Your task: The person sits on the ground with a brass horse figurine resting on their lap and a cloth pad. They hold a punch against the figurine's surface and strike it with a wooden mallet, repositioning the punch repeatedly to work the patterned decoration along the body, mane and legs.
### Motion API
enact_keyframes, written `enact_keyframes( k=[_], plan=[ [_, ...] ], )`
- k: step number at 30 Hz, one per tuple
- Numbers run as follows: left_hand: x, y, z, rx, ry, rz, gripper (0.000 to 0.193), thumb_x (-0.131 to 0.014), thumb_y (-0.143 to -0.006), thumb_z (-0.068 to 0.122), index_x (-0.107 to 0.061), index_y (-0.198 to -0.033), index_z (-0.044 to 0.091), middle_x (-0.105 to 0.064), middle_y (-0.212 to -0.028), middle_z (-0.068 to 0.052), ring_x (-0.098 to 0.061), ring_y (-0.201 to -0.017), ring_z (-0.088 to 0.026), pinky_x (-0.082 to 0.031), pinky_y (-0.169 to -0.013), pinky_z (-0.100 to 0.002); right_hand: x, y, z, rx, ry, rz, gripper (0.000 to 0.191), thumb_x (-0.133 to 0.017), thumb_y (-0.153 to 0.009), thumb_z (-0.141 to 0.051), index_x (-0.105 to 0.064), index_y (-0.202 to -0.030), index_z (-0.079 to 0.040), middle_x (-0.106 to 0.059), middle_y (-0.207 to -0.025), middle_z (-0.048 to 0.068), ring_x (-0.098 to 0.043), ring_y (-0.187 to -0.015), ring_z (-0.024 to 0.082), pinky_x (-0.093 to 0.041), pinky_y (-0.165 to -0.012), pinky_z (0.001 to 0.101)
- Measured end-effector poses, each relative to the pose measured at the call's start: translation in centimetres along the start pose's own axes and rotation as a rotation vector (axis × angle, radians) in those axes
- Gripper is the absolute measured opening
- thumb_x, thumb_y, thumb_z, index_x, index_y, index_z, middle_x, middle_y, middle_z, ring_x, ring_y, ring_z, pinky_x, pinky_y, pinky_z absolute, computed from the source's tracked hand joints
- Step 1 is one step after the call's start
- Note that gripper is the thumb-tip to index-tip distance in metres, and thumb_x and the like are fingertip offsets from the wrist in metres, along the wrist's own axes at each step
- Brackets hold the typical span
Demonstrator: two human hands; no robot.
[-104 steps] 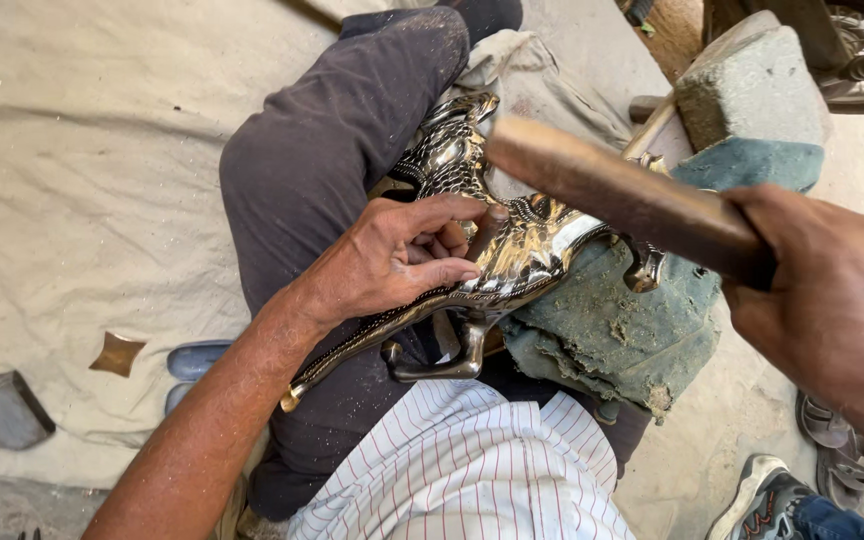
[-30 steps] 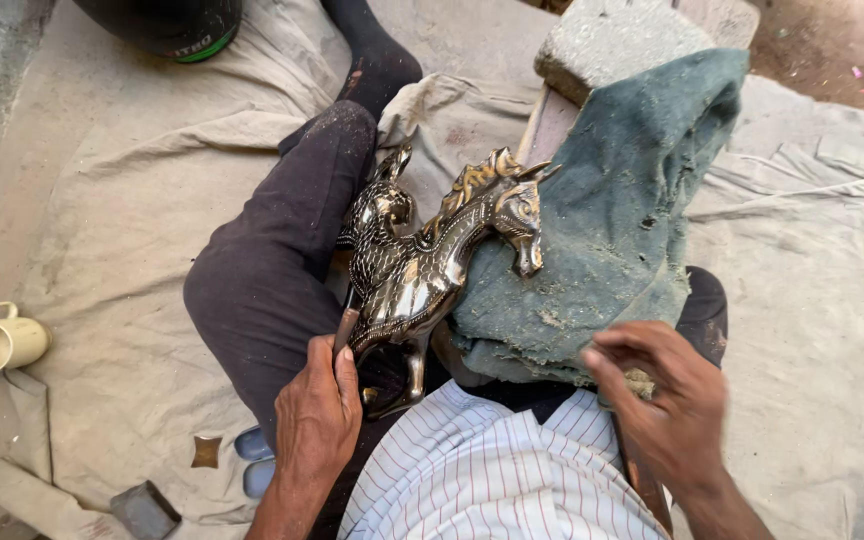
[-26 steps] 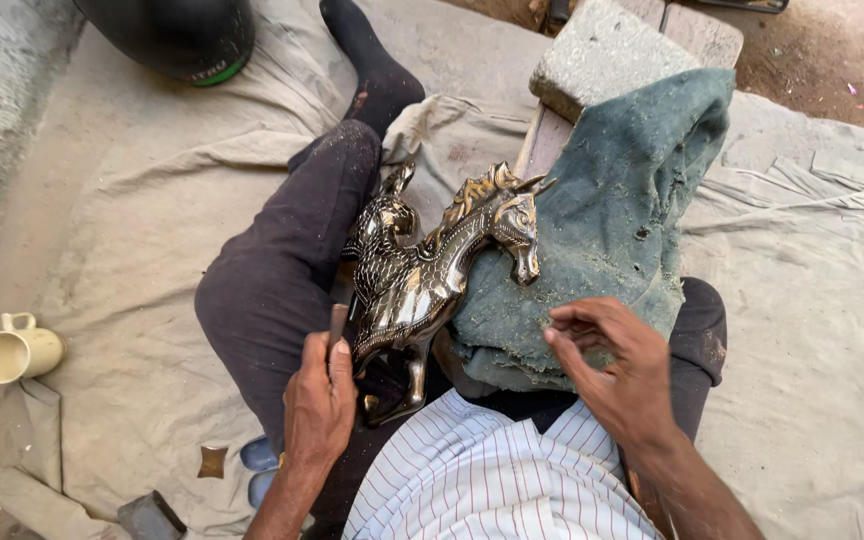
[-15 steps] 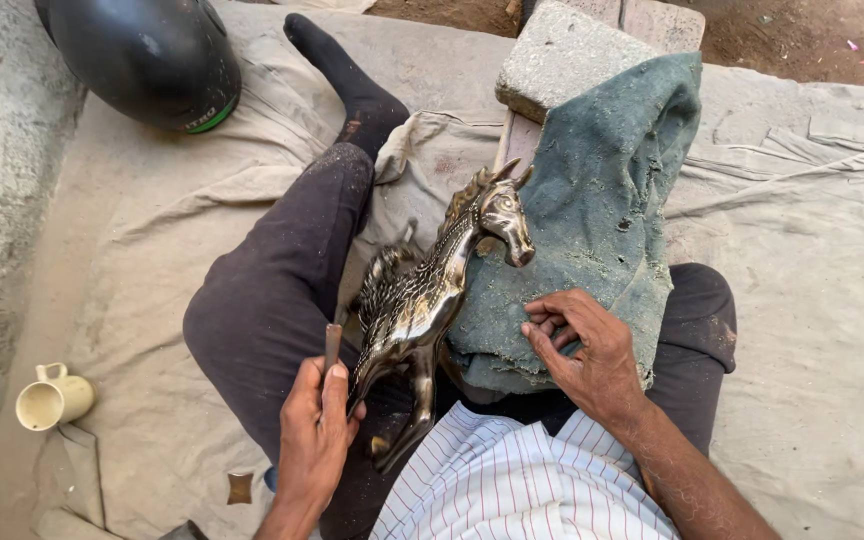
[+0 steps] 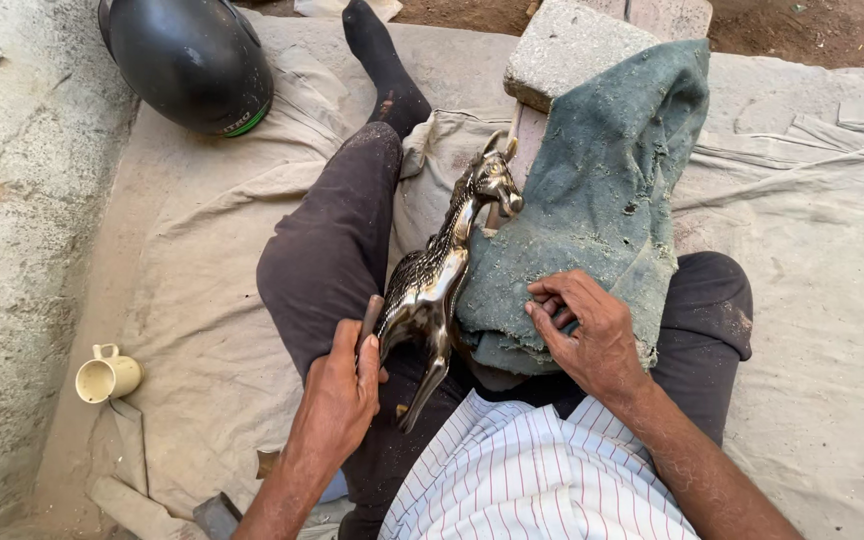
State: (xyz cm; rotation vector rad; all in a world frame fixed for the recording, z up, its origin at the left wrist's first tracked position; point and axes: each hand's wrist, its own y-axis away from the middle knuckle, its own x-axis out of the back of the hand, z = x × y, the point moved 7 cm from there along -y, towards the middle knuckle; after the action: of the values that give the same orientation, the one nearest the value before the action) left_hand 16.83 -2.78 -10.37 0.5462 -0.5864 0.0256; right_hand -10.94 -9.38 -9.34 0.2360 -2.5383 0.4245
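A shiny brass horse figurine [image 5: 440,272] stands slanted across my lap, its head resting against a dusty green cloth [image 5: 607,180]. My left hand [image 5: 337,400] grips a short dark metal tool [image 5: 370,316] whose tip sticks up beside the horse's rump. The thumb side of that hand touches the horse's hind leg. My right hand [image 5: 587,335] lies on the lower fold of the green cloth, fingertips pinched together on the fabric. Whether something small is between them I cannot tell.
The green cloth drapes over a grey concrete block [image 5: 567,45]. A black helmet [image 5: 192,60] lies at the far left on the beige ground sheet [image 5: 812,300]. A cream cup [image 5: 107,376] stands by the concrete wall [image 5: 12,250]. A grey object [image 5: 217,516] lies near my left elbow.
The hammer in my right hand 3.5 s ago is gone from it. That hand moved up onto the green cloth. The horse has swung from lying sideways to more upright.
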Motion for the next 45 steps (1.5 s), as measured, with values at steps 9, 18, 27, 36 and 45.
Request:
enact_keyframes(
  k=[9, 18, 27, 36, 45],
  plan=[
    [-0.8, 1.0, 0.0, -0.177, -0.071, 0.091, 0.019, -0.047, -0.105, 0.022, -0.053, -0.116, 0.008, -0.068, -0.07, -0.012, -0.073, -0.061, -0.024, -0.054, -0.055, -0.042, 0.3, 0.4, -0.6, 0.03, 0.018, 0.017, 0.02, -0.077, -0.087, 0.0, -0.071, -0.106, -0.001, -0.07, -0.101, 0.006, -0.07, -0.077, 0.009, -0.06, -0.065, 0.0224],
    [-1.3, 1.6, -1.1, 0.013, 0.011, -0.007, 0.02, -0.045, -0.105, 0.023, -0.051, -0.119, 0.01, -0.066, -0.068, -0.01, -0.066, -0.05, -0.02, -0.051, -0.046, -0.037, 1.6, 1.6, -0.3, -0.067, -0.116, 0.03, 0.023, -0.076, -0.087, 0.0, -0.07, -0.11, -0.001, -0.07, -0.106, 0.01, -0.072, -0.086, 0.014, -0.063, -0.074, 0.0252],
    [2.5, 1.7, 4.5, -0.564, -0.182, 0.274, 0.02, -0.061, -0.099, 0.014, -0.066, -0.117, 0.007, -0.07, -0.098, -0.017, -0.07, -0.091, -0.025, -0.062, -0.071, -0.033, 9.8, 12.6, 7.1, -0.527, -0.207, 0.434, 0.036, -0.065, -0.098, 0.008, -0.058, -0.133, -0.001, -0.068, -0.121, 0.013, -0.07, -0.11, 0.02, -0.061, -0.095, 0.0321],
    [1.6, -2.4, 6.4, -0.229, 0.567, -0.016, 0.032, -0.068, -0.095, 0.005, -0.063, -0.124, -0.007, -0.074, -0.094, -0.014, -0.077, -0.088, -0.021, -0.067, -0.071, -0.03, 4.6, 17.5, 9.4, -0.592, 0.269, -0.265, 0.091, -0.086, -0.065, -0.007, -0.042, -0.144, -0.005, -0.041, -0.155, 0.019, -0.049, -0.135, 0.035, -0.046, -0.107, 0.0462],
    [-0.3, -4.0, 9.8, -0.385, 0.497, -0.233, 0.038, -0.073, -0.093, 0.003, -0.061, -0.129, -0.004, -0.071, -0.107, -0.008, -0.072, -0.1, -0.012, -0.064, -0.087, -0.025, 10.0, 20.2, 11.4, -0.788, -1.009, 0.424, 0.071, -0.066, -0.088, 0.001, -0.046, -0.156, 0.003, -0.064, -0.137, 0.022, -0.066, -0.122, 0.027, -0.056, -0.1, 0.0359]
  ],
)
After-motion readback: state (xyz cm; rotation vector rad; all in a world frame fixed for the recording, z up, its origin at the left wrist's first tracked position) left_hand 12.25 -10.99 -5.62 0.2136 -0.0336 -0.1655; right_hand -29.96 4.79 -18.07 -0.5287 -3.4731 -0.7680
